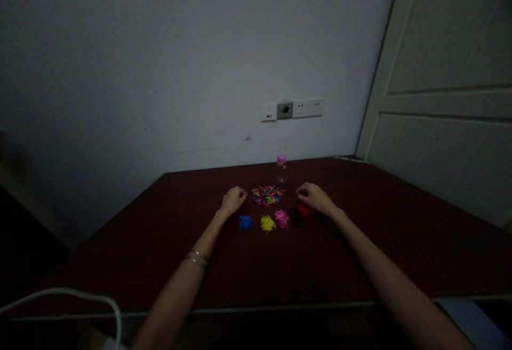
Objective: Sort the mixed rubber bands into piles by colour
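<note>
Pink-capped bottle (281, 172), contents unclear, behind the multicoloured pile (267, 195); hands (233, 200) (317, 198) on either side, whether gripping I cannot tell

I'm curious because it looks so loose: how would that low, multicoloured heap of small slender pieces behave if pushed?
The multicoloured heap of small slender pieces would probably spread rather than slide whole, since ends poke out around its edge. It's likely light, as the pieces look thin. Stiffness I can't tell.
</note>
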Available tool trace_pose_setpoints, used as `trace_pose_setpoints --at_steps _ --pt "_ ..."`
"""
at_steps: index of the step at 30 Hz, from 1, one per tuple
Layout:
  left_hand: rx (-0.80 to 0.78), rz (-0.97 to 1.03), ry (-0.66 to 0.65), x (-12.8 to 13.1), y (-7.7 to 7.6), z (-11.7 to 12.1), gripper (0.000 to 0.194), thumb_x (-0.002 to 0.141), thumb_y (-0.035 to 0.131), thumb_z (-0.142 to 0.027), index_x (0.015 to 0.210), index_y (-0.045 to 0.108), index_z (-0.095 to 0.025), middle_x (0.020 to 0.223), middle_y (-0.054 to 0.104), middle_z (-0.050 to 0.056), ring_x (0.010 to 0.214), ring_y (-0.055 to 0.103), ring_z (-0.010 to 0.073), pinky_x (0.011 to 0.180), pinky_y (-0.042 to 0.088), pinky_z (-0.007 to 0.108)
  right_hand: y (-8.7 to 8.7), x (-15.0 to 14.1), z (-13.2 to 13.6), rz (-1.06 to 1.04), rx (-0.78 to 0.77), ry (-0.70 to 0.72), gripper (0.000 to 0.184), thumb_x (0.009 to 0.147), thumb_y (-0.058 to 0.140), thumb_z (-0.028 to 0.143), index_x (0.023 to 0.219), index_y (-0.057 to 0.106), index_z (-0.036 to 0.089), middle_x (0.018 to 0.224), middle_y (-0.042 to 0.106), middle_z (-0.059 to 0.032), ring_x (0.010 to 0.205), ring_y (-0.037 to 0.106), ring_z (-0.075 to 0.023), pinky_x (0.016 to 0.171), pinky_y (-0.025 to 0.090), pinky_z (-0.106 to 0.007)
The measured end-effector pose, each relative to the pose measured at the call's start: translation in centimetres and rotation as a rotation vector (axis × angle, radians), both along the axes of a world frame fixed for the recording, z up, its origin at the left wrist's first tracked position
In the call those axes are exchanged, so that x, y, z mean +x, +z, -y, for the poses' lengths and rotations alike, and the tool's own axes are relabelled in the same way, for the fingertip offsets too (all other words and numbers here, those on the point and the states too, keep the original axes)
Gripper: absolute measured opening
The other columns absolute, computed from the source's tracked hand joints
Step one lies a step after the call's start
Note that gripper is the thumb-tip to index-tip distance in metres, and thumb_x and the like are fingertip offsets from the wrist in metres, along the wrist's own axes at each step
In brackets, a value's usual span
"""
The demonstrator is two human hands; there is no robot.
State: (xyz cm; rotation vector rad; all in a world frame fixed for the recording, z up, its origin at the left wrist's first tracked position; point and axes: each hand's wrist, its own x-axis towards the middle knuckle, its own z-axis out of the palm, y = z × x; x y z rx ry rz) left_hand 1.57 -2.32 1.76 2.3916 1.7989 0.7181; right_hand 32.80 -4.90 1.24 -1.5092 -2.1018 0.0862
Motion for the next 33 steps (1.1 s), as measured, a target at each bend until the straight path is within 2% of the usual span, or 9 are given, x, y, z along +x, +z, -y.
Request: trace_pose_setpoints --at_steps 5,9,15,21,26,33 --pt "0.058 0.188 -0.2 0.2 1.2 0.2 0.018 0.075 0.051 -0.023 0.079 0.066 -0.014 0.085 0.063 0.007 0.082 0.056 0.0152 0.075 0.042 0.024 0.5 -0.8 0.4 -0.017 0.077 0.098 0.019 0.077 0.049 0.025 0.084 0.066 0.018 0.091 0.062 -0.0071 0.087 0.055 -0.019 0.078 0.042 -0.03" --pt "0.056 0.328 -0.349 1.2 2.2 1.0 0.018 0.076 0.051 -0.023 0.076 0.065 -0.012 0.081 0.063 0.006 0.079 0.056 0.0142 0.075 0.042 0.025 1.1 -2.8 1.4 -0.09 0.14 0.223 0.019 0.08 0.049 0.028 0.089 0.064 0.02 0.092 0.061 -0.006 0.087 0.054 -0.0183 0.08 0.042 -0.032" --pt "-0.108 0.514 -0.485 2.9 2.9 2.5 0.017 0.073 0.056 -0.025 0.076 0.064 -0.011 0.078 0.063 0.005 0.074 0.055 0.0132 0.071 0.042 0.024 1.7 -6.2 3.4 -0.216 0.188 0.345 0.021 0.08 0.052 0.028 0.098 0.06 0.021 0.095 0.06 -0.0053 0.091 0.053 -0.0177 0.082 0.042 -0.032" --pt "-0.343 0.587 -0.528 4.3 3.5 4.2 0.018 0.071 0.058 -0.025 0.076 0.063 -0.008 0.069 0.06 0.003 0.062 0.05 0.0094 0.059 0.039 0.019 2.1 -7.0 4.1 -0.275 0.208 0.388 0.022 0.079 0.054 0.029 0.099 0.061 0.022 0.093 0.06 -0.0056 0.088 0.053 -0.0182 0.08 0.043 -0.033" --pt "-0.374 0.595 -0.547 4.6 3.6 4.6 0.019 0.07 0.059 -0.026 0.075 0.063 -0.008 0.063 0.056 0.001 0.056 0.044 0.0073 0.053 0.033 0.017 2.2 -7.0 4.2 -0.293 0.202 0.438 0.016 0.08 0.053 0.028 0.088 0.066 0.022 0.09 0.061 -0.0054 0.086 0.054 -0.0177 0.078 0.043 -0.033" --pt "-0.439 0.611 -0.545 4.6 3.6 4.9 0.027 0.07 0.059 -0.034 0.078 0.063 -0.008 0.05 0.045 -0.004 0.045 0.035 0.0044 0.046 0.026 0.017 2.2 -7.2 4.3 -0.297 0.181 0.492 0.016 0.079 0.055 0.029 0.087 0.066 0.02 0.09 0.061 -0.0063 0.086 0.054 -0.0167 0.078 0.044 -0.031"
